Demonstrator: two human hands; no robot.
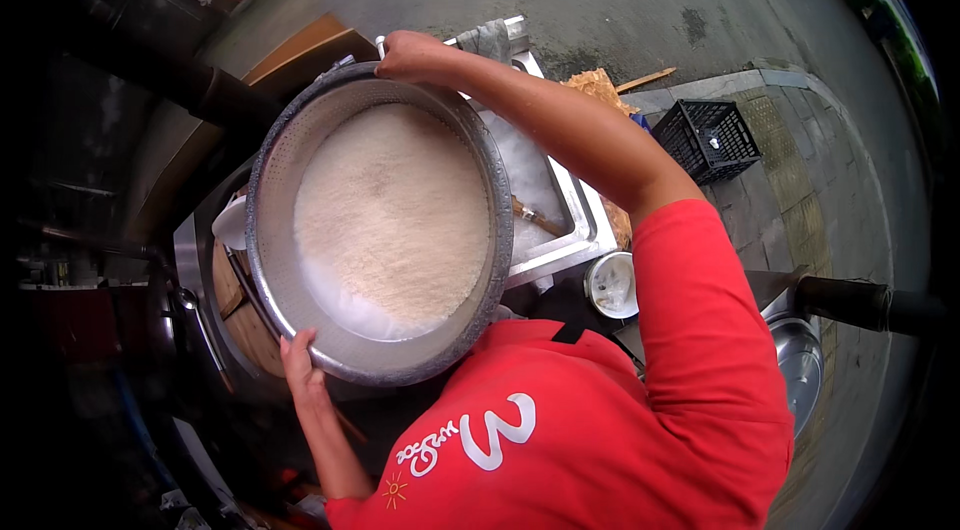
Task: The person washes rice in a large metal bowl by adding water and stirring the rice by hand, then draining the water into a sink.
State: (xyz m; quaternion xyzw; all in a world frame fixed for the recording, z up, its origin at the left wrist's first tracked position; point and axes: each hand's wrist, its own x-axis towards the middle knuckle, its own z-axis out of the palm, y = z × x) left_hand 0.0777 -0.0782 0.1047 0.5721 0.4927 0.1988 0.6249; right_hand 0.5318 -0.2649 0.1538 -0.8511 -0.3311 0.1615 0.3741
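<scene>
A large round metal basin (274, 200) with a perforated inner wall is held before me, above the work surface. White grain (394, 204) that looks like rice fills its bottom, and whitish haze lies over the lower part. My right hand (412, 59) grips the basin's far rim, fingers partly hidden. On the near-left rim is my left hand (301, 365), its fingertips at the edge and the rest of its grip hidden underneath. Past the basin's right side, a square metal sink-like unit (592, 222) holds cloudy, steaming contents and a wooden-handled tool (534, 215).
A grey cloth (486, 41) hangs over the unit's far edge. Near its closest corner stands a white bucket (613, 286). A black plastic crate (706, 144) sits on the pavement. To the left are a ladle (196, 312) and wooden boards (251, 331). A dark pole (232, 99) crosses upper left.
</scene>
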